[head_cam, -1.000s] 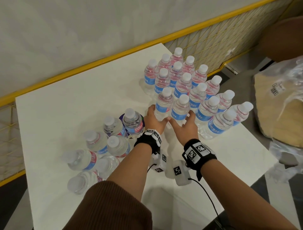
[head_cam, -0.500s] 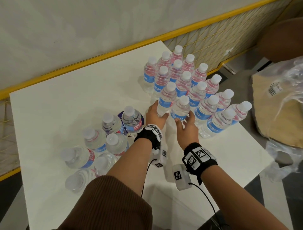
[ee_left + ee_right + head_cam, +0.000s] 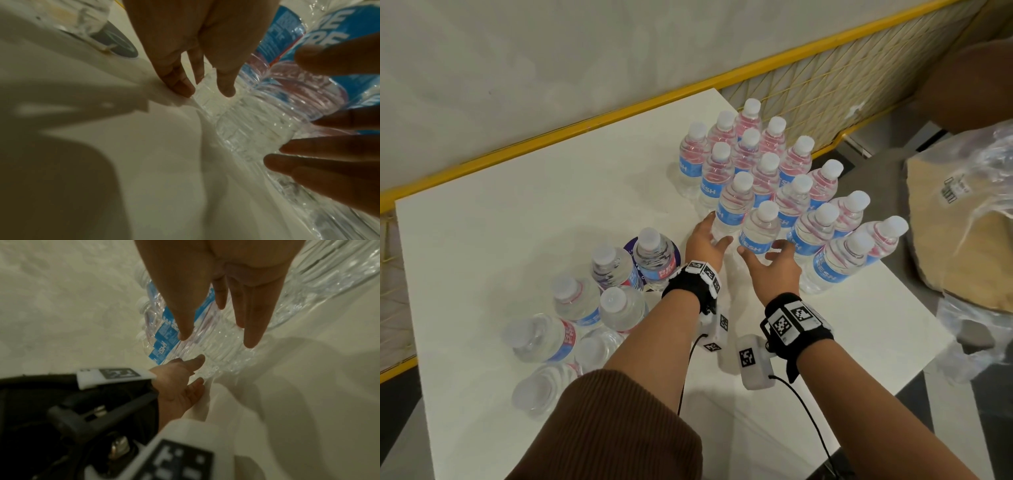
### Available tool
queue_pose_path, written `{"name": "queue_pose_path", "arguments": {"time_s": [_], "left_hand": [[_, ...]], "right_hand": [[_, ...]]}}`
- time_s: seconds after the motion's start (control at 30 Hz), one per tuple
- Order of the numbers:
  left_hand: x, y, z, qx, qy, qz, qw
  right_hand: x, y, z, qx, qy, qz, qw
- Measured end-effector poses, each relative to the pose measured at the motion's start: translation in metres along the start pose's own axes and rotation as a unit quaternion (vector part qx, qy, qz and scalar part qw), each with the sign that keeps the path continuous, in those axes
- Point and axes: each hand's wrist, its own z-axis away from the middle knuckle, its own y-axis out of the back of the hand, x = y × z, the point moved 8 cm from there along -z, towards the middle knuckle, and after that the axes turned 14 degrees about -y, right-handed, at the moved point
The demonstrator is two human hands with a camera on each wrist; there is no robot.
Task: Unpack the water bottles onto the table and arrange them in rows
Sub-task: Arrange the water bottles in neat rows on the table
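This looks like a commercial or storage space, perhaps a café or shop backroom, though the frames do not settle which. Beyond the fingertips (image 3: 710, 219) runs a plain grey concrete-like wall (image 3: 534, 68) edged by a yellow metal rail (image 3: 592, 123) with a yellow wire-mesh panel (image 3: 842, 85) to the right of the fingers. Under the fingers is a bare white square table (image 3: 500, 212), loaded with many identical small water bottles (image 3: 760, 181), bulk stock rather than household use. Far right of the fingers lies torn clear plastic wrap (image 3: 983, 161) over a cardboard sheet (image 3: 962, 246) bearing a barcode label.
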Motion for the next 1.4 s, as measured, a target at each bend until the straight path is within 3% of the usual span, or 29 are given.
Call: {"name": "queue_pose_path", "arguments": {"time_s": [0.2,0.77,1.03,1.4], "left_hand": [[-0.002,-0.002,-0.004,-0.01,0.001,-0.011,1.0],[0.008,0.0,-0.002,0.005,-0.01,-0.017,1.0],[0.003,0.0,0.001,0.024,0.005,-0.011,1.0],[0.003,0.002,-0.004,0.04,0.01,-0.006,0.999]], "right_hand": [[-0.01,-0.003,-0.003,-0.007,0.041,0.048,0.998],[-0.006,0.002,-0.004,0.007,-0.023,0.005,1.0],[-0.01,0.0,-0.001,0.01,0.015,0.008,1.0],[-0.016,-0.001,-0.005,0.021,-0.007,-0.027,0.999]]}}
